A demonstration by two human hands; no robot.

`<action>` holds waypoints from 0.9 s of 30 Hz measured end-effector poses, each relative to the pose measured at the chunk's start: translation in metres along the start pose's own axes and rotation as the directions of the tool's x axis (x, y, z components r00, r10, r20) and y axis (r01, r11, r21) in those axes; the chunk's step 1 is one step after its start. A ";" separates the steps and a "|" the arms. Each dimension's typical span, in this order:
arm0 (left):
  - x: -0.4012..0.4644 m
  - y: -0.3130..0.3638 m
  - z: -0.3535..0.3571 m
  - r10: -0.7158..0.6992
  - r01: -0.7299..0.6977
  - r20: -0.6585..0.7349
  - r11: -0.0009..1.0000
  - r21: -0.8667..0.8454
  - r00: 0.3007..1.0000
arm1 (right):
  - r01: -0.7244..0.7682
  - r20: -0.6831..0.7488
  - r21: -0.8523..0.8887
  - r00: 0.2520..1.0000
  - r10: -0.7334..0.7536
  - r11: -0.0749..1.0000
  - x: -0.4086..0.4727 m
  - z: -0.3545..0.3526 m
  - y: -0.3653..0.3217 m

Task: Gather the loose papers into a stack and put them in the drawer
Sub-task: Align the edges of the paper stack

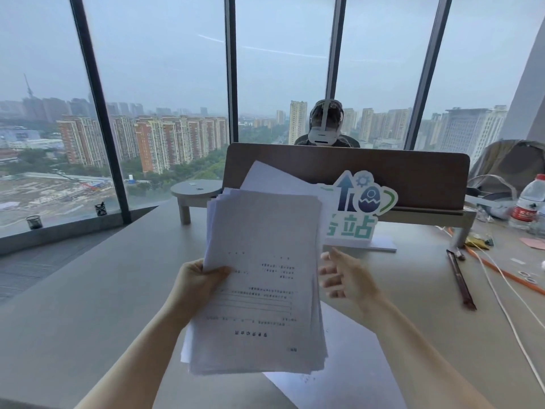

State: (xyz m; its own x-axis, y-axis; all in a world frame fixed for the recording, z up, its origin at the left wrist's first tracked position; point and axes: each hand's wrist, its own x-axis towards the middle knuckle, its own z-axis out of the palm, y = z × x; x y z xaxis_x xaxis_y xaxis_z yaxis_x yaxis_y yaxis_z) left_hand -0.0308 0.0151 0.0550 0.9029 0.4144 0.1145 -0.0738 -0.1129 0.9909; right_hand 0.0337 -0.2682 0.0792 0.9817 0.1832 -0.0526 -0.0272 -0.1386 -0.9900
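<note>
You held the stack (259,278) raised above the desk (88,305), pinched at its left edge in your left hand (197,278), your right hand (342,276) open beside it, so squaring those fanned edges first, then collecting the sheet (348,373) below, looked wisest.

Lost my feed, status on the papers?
Left hand grips paper stack, lifted. Right hand open beside it. One sheet left on desk. No drawer visible.
</note>
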 end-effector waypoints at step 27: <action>-0.012 -0.067 -0.038 -0.295 0.266 -0.150 0.946 -0.185 0.944 | 0.142 -0.405 -0.731 0.698 -0.591 0.668 0.001 -0.023 -0.016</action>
State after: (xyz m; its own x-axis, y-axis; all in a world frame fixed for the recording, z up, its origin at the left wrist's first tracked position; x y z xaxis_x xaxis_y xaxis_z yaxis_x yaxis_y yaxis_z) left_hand -0.0534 0.0521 -0.0104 0.8101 0.5601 -0.1731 0.0919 0.1703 0.9811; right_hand 0.0398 -0.2881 0.0977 0.7773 -0.1842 0.6016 0.2591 -0.7777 -0.5728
